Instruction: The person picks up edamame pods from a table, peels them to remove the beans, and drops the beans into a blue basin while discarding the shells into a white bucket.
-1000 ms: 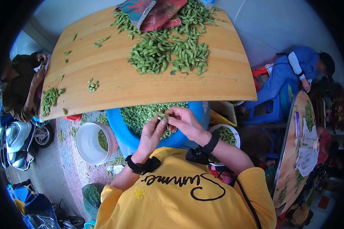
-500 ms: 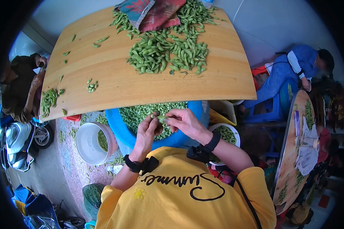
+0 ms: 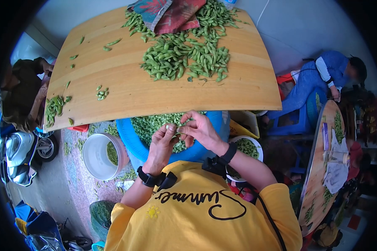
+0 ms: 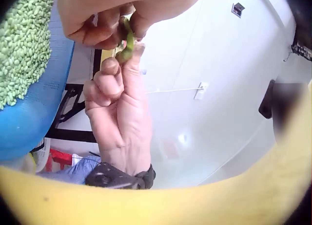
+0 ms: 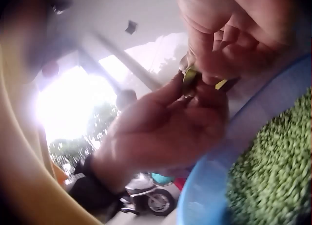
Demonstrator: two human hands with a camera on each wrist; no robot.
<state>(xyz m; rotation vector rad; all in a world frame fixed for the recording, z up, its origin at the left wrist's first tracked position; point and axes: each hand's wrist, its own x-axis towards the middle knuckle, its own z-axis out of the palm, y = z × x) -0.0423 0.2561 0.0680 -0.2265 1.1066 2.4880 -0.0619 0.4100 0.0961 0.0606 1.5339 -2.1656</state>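
Note:
A green edamame pod (image 4: 127,42) is pinched between the two hands, over the blue basin (image 3: 132,151) of shelled beans (image 3: 148,129). My left hand (image 3: 159,146) holds one part of it between thumb and fingers. From the other side, my right hand (image 3: 203,133) pinches the pod with its thumb and forefinger. In the right wrist view the pod (image 5: 190,81) looks split, with the fingertips of both hands close together around it. Fingers partly cover it in every view.
A wooden table (image 3: 238,88) in front carries a heap of pods (image 3: 167,58) and a cloth (image 3: 171,16). A white bucket (image 3: 97,161) stands left of the basin, another bucket (image 3: 255,144) right. People sit at both sides; a scooter (image 3: 19,157) is parked left.
The hands drew slightly apart, then came together around the pod. My right hand's forefinger has lifted, and the pod has shifted between the fingertips.

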